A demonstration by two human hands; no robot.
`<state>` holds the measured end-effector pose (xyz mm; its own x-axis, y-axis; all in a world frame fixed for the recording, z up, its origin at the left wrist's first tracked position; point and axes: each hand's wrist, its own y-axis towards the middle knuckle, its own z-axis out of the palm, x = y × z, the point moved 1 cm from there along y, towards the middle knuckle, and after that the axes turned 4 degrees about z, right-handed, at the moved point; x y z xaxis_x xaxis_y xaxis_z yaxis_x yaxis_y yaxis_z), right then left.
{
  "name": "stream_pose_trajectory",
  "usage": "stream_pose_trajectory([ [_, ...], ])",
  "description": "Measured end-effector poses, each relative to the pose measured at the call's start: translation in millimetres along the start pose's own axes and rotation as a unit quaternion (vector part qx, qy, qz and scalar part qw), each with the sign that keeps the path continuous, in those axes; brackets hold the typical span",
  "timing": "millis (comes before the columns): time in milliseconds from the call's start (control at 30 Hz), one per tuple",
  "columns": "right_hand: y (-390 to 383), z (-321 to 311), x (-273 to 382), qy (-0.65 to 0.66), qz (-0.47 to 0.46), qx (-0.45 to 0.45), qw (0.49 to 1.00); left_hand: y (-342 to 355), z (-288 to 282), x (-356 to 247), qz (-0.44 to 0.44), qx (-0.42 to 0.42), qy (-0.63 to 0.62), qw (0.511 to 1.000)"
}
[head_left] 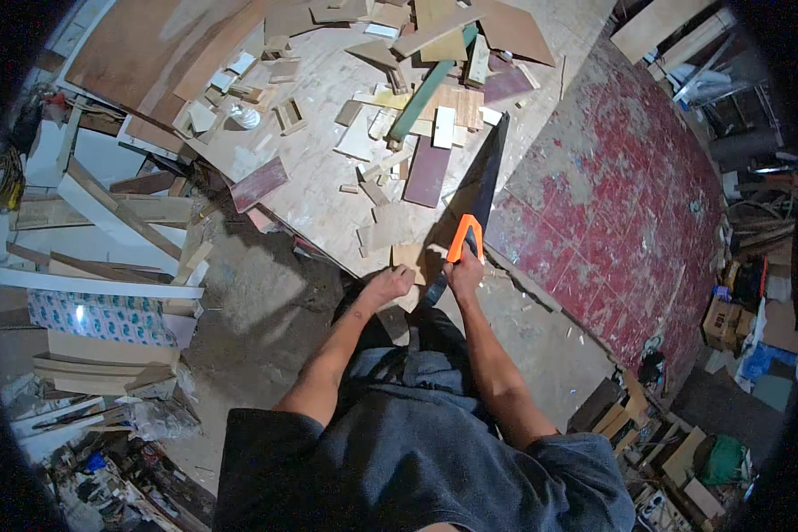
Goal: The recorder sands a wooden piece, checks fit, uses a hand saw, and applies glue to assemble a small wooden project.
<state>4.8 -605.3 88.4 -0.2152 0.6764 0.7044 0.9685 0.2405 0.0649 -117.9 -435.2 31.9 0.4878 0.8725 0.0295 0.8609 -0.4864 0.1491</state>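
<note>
1. Seen from above, a person in a dark shirt stands at the near corner of a pale wooden table, both bare arms reaching forward.
2. The right hand is closed around the orange handle of a saw. The dark blade points away from the person, along the table's right side.
3. The left hand, fingers curled, is at the table's near edge, just beside a small tan board. Whether it grips or only presses the board cannot be told.
4. Left of the blade lie a maroon board, a white block partly over its far end, and a long green strip, among many offcuts.
5. Right of the table spreads a worn red floor; at far left, planks are piled.
</note>
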Motion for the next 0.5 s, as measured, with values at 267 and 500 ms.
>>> stream_pose_trajectory([
  [267,38.0,48.7,-3.8,-0.035,0.010,0.062,0.997,-5.5,-14.9,-2.1,-0.070,0.019,-0.100,0.992],
  [500,40.7,71.0,16.3,-0.200,0.079,0.110,0.970,-82.9,-32.4,30.3,-0.325,-0.054,-0.382,0.863],
])
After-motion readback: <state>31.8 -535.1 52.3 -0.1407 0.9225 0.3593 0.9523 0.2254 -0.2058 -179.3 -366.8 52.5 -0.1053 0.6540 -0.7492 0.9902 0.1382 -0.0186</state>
